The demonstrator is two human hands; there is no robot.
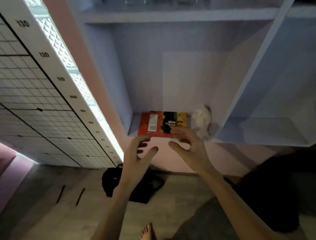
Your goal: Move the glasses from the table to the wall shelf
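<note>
A white wall shelf (171,17) fills the upper middle of the view. At the very top edge, faint clear glasses (136,2) stand on its upper board, mostly cut off. My left hand (136,154) and my right hand (188,145) hover side by side just below the front edge of the lower compartment, fingers spread and curled, holding nothing. No table is in view.
A red and yellow book (162,124) lies flat in the lower compartment beside a pale crumpled object (201,118). A white height chart with a grid (42,85) leans at left. A black bag (133,185) sits on the floor; a dark mass (277,188) lies at right.
</note>
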